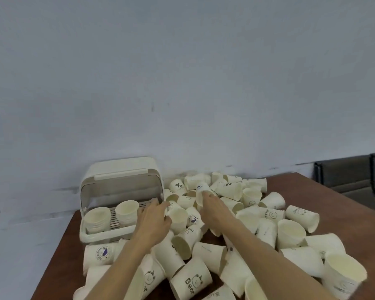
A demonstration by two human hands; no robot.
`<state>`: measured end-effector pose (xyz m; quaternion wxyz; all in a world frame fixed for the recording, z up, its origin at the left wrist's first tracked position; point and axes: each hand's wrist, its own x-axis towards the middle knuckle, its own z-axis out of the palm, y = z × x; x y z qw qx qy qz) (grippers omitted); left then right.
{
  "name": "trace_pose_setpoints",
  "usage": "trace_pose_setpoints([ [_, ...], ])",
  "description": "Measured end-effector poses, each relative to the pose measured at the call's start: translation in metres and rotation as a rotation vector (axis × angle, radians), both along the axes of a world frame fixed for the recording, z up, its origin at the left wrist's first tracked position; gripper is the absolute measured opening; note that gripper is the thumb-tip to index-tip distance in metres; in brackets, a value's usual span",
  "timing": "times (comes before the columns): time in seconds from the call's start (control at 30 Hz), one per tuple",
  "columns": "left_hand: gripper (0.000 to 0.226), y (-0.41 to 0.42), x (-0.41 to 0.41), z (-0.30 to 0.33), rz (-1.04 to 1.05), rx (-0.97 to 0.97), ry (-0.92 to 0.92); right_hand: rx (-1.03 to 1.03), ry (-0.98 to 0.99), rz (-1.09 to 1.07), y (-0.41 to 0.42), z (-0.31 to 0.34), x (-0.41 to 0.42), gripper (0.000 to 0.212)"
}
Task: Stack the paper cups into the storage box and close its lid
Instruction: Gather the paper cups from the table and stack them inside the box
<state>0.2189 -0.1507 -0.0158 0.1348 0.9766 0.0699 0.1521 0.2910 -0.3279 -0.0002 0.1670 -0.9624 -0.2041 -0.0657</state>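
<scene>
A cream storage box [89, 232] stands at the table's back left with its lid [121, 169] raised. Two stacks of paper cups [96, 217] [127, 210] stand upright on its slatted rack. My left hand [155, 217] reaches between the box's right side and the pile, fingers fairly straight, thumb beside an upright cup [179, 219]. My right hand [211, 204] grips an upside-down cup with a blue logo [201, 191] above the pile. Several loose cream cups [290, 232] lie scattered over the table, upright or on their sides.
The brown table [325, 191] butts against a pale wall. Cups crowd the near edge, such as one printed with a bear [191, 280]. A dark chair [355, 176] stands past the table's right corner. Bare tabletop shows at the back right.
</scene>
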Motion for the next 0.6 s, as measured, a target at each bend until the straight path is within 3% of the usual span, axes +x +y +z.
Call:
trace_pose_setpoints([
  [0.23, 0.046, -0.016, 0.022, -0.016, -0.026, 0.043, 0.191, -0.072, 0.066, -0.040, -0.006, -0.015, 0.016, 0.027],
  [0.37, 0.034, -0.016, 0.029, -0.022, -0.029, 0.111, 0.271, -0.034, 0.126, -0.091, 0.000, -0.023, 0.028, 0.026],
  [0.6, 0.033, -0.010, 0.045, -0.037, -0.010, 0.148, 0.251, -0.028, 0.165, -0.152, 0.022, -0.035, 0.057, 0.024],
])
